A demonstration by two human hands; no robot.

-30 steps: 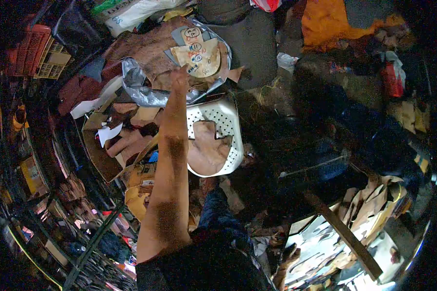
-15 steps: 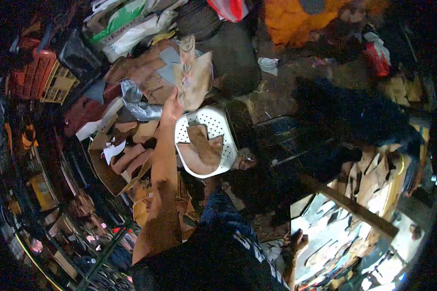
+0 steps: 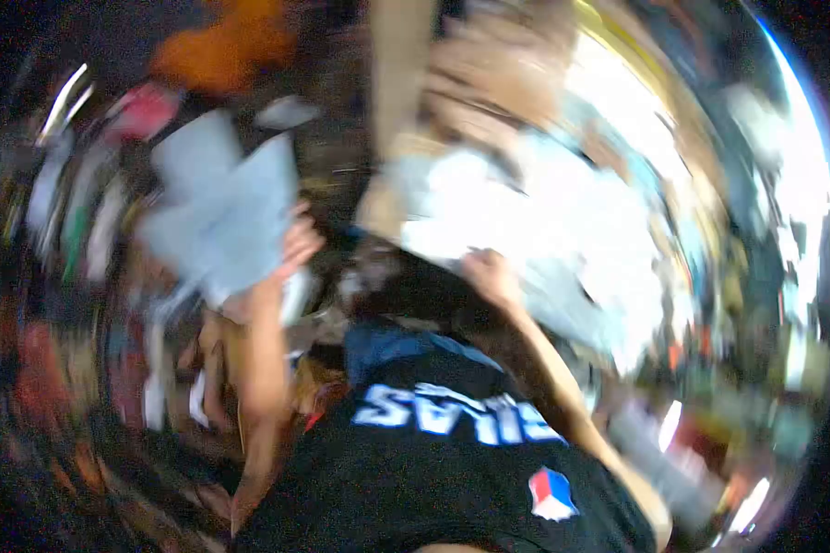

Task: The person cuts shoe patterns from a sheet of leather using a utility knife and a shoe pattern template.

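In my left hand (image 3: 297,244) is a stiff-looking grey-blue cut-out sheet (image 3: 226,207) with a deep notch in its upper edge. My fingers close on its right side, and it stands raised left of my body. My right hand (image 3: 492,276) is at the near edge of a brightly lit work surface (image 3: 544,249), its fingers curled. Motion blur hides whether something is between them. Pale pieces overlap on that surface.
A brown beam (image 3: 401,74) runs along the left side of the lit surface. Brown pieces (image 3: 503,69) are heaped at its far end. Blurred clutter fills the left side, with an orange cloth-like thing (image 3: 226,46) at the far left.
The view has swung right toward the lit surface. My left hand was at a brown printed piece above a white perforated basket; now it holds the grey-blue sheet. The basket is out of sight.
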